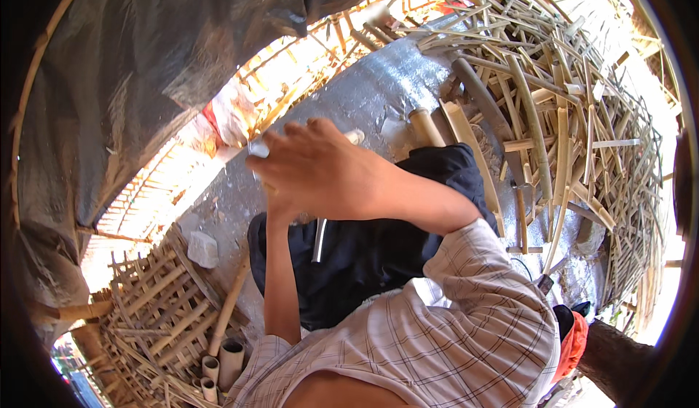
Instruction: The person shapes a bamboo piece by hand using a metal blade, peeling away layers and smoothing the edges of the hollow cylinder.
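Note:
My right hand [317, 171] is raised over my lap, back upward, with its fingers curled round something I cannot make out. Underneath it, my left hand [280, 203] is mostly covered and its fingers are hidden. A shiny metal rod [320, 242] sticks out below the two hands, over the dark trousers [364, 262]. Past the knuckles of the right hand shows the pale round end of a stick-like piece [354, 137]. Beside the right fingertips is a small whitish thing [258, 149], too blurred to name.
Split bamboo strips [561, 131] pile up on the right, near a bamboo tube [426, 128]. At lower left lie a woven bamboo lattice [156, 299], short bamboo tubes [231, 361] and a pale block [202, 250]. A dark sheet [160, 58] hangs at upper left above the grey floor [349, 91].

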A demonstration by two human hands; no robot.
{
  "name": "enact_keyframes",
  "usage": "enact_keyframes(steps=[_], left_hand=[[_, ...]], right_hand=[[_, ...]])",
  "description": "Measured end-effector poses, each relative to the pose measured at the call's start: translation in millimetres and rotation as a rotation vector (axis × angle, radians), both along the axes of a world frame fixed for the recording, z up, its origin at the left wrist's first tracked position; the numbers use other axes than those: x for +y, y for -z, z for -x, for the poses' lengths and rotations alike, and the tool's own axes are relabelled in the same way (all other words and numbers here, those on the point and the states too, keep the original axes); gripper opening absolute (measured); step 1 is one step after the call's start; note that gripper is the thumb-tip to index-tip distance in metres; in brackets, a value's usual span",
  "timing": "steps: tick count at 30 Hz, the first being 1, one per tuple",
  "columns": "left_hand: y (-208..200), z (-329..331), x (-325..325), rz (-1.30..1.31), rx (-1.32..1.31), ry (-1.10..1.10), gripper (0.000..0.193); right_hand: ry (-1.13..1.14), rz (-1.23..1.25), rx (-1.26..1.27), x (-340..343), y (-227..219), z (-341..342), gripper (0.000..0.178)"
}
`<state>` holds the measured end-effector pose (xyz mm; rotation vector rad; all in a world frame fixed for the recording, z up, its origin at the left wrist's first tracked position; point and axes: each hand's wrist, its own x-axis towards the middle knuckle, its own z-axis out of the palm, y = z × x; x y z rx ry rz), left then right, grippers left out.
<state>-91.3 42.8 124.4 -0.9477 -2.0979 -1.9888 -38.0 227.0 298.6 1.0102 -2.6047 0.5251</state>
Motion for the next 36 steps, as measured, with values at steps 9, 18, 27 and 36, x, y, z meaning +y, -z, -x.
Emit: enact_keyframes(steps=[9, 18, 27, 36], left_hand=[[1, 5, 23, -0.133, -0.058, -0.024, 0.054], [-10, 20, 43, -0.255, -0.086, -0.087, 0.057], [-10, 40, 36, -0.218, -0.104, -0.032, 0.056], [-2, 23, 23, -0.267, -0.128, -0.073, 0.06]], right_hand=[[0.05, 0.643, -0.941, 214, 171, 176, 0.049], [1.721, 0.13, -0.38, 341, 390, 193, 0.03], [1.785, 0.194, -0.517, 359, 397, 216, 0.034], [1.795, 0.382, -0.497, 382, 411, 212, 0.037]])
